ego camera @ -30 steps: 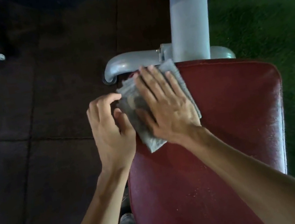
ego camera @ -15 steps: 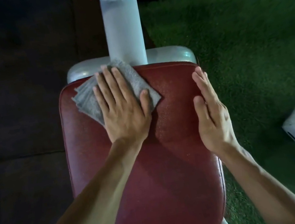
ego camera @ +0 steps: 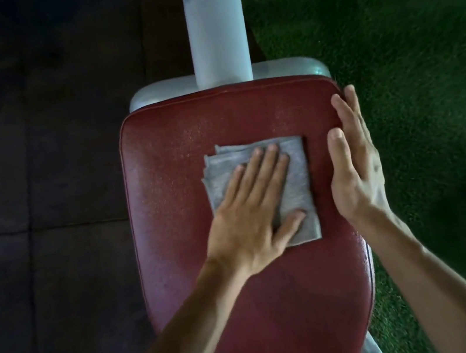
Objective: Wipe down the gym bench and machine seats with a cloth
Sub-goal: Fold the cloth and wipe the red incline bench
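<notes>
Left hand (ego camera: 251,222) flat, fingers straight, pressing grey cloth (ego camera: 294,184) on red seat (ego camera: 176,216); right hand (ego camera: 353,168) open, steadying edge. Advice: keep even pressure, overlap strokes.

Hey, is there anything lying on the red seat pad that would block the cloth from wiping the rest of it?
Nothing visible does. The left hand presses the grey cloth flat near the middle of the red seat pad, whose surface around it is bare. The right hand rests only along the pad's right edge.

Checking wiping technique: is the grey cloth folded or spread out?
Folded: the grey cloth shows stacked layered edges at its left side, under the flat left hand.
</notes>
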Action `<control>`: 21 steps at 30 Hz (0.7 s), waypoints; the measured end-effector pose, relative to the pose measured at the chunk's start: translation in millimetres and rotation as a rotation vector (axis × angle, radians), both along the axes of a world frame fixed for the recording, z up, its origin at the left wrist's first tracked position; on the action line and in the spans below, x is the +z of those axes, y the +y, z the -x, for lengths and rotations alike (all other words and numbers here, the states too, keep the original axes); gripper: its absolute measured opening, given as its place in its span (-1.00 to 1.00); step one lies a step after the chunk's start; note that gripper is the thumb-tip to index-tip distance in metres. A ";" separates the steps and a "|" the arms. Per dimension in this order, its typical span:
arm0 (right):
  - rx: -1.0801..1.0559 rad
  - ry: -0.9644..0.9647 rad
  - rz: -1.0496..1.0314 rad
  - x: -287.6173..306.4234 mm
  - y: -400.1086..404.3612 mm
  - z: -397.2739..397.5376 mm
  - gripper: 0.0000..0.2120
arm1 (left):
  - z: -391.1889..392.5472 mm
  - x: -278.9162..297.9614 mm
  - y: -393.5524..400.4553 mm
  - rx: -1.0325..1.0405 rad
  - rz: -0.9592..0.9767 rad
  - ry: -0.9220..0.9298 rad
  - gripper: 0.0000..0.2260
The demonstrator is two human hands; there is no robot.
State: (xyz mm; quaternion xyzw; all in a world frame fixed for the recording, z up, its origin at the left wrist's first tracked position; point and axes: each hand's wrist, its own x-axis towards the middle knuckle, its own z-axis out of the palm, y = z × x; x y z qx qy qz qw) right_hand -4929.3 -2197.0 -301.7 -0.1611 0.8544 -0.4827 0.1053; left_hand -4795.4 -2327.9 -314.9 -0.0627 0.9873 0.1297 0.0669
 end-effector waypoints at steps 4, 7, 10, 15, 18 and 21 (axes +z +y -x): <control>0.219 0.358 -0.377 -5.9 -7.4 -9.0 -0.44 | -6.4 1.0 -66.3 0.213 0.101 -0.022 -0.32; 0.356 0.490 -0.482 -9.0 -11.2 -11.8 -0.48 | 40.8 3.6 -74.9 0.452 0.099 0.060 -0.32; 0.299 0.456 -0.415 -13.1 -10.3 -11.5 -0.48 | 71.3 1.7 -47.1 0.437 0.081 0.088 -0.33; 0.275 0.410 -0.327 -12.2 -7.8 -10.4 -0.48 | -6.4 2.3 -8.9 -0.007 -0.040 0.066 -0.34; 0.298 0.409 -0.351 -11.0 -6.3 -10.4 -0.48 | -79.4 0.6 -26.4 -0.047 0.002 0.020 -0.32; 0.305 0.426 -0.375 -13.7 -5.4 -10.5 -0.49 | -90.9 -2.5 -66.5 0.172 0.101 0.009 -0.32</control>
